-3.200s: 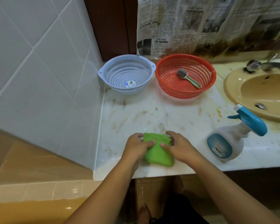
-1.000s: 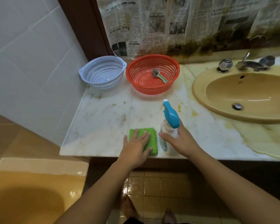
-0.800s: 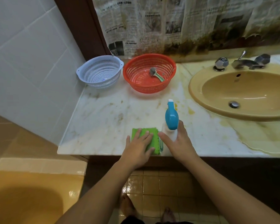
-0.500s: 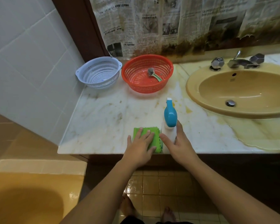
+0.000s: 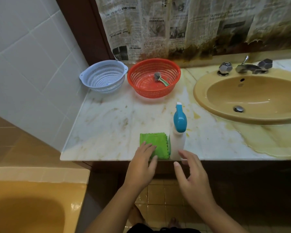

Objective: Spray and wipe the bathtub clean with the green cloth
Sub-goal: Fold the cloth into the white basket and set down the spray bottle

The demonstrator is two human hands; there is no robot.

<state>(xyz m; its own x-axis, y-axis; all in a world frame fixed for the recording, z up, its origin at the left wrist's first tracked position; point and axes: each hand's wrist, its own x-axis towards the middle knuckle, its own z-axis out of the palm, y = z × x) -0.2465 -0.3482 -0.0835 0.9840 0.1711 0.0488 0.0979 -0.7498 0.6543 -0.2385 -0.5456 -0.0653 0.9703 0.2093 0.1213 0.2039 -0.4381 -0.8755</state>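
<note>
Head view, looking down over both forearms. Shows left hand point(image 5: 142, 165) with fingers point(image 5: 148, 147) straight and close together, lying flat on the near part of the green cloth point(image 5: 155, 142), not curled round it. Shows right hand point(image 5: 191, 175) with fingers point(image 5: 185, 154) spread apart and relaxed, gripping nothing; forefinger tip just beside the base of the spray bottle point(image 5: 178, 140), contact not discernible.

Locates green cloth, folded into a pad, under and just beyond the left fingertips, at the front edge of the stained marble surface point(image 5: 116, 123). Locates spray bottle upright between the two sets of fingers and slightly beyond them, white body against the cloth's right side, blue trigger head pointing away from the fingers.

Locates bathtub point(image 5: 32, 207), yellow-brown, well apart to the left of the left fingers, below the surface and nearer the viewer.

Far beyond the fingers, near the back of the surface: pale blue colander point(image 5: 104, 76) and, just beside it, red basket point(image 5: 154, 91) containing a small brush point(image 5: 160, 79). Beyond and right of the right fingers: tan sink point(image 5: 250, 118) with metal taps point(image 5: 245, 67). Behind all, stained newspaper point(image 5: 175, 26) covering the wall.
</note>
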